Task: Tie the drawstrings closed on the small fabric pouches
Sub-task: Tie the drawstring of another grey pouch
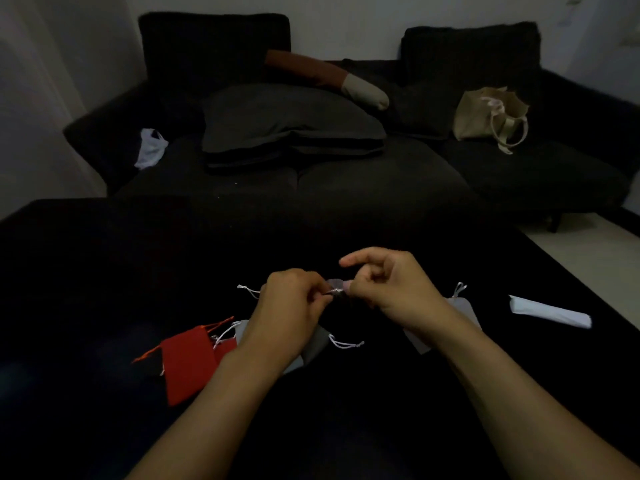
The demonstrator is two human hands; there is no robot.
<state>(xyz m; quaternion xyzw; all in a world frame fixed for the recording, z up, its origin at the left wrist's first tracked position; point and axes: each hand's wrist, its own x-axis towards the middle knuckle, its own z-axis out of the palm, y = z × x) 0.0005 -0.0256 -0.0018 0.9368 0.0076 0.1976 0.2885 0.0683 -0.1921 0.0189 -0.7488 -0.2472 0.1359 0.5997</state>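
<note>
My left hand [291, 303] and my right hand [388, 289] meet at the middle of a black surface, both pinching the white drawstring [335, 291] of a small pouch that is mostly hidden between my fingers. A loose cord end [247, 291] sticks out to the left of my left hand. Below my left wrist lie a red pouch [187, 362] and a grey pouch [317, 342] with a white cord. Under my right wrist a pale grey pouch [465, 311] lies with its cord tied.
A folded white paper [550, 311] lies at the right on the black surface [104, 271]. Beyond it stands a dark sofa [346, 181] with dark pillows [291, 123], a beige tote bag [491, 114] and a white plastic bag [150, 148]. Pale floor shows at the right.
</note>
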